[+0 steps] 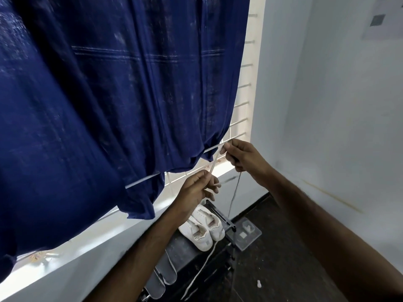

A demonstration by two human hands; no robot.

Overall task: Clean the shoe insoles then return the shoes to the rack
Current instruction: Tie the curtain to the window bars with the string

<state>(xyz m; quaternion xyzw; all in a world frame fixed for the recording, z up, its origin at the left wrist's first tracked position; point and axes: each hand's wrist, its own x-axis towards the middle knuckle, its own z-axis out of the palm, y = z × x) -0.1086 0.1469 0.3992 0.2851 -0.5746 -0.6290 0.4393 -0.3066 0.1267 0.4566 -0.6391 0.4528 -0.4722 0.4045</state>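
Both hands are raised in front of a window, holding a white shoelace [213, 162] stretched between them. My left hand [199, 186] pinches its lower part and my right hand [241, 155] pinches its upper end. A loose length of lace [233, 198] hangs from my right hand towards the floor. Below, a pair of white shoes [204, 227] stands on top of a black shoe rack [220, 214]. Two grey insoles [163, 273] lie on the rack's top nearer to me.
A dark blue curtain [109, 94] hangs over the barred window [242, 88] on the left. A white ledge [104, 243] runs below it. A clear plastic tray [246, 233] lies on the dark floor. A white wall [338, 105] is on the right.
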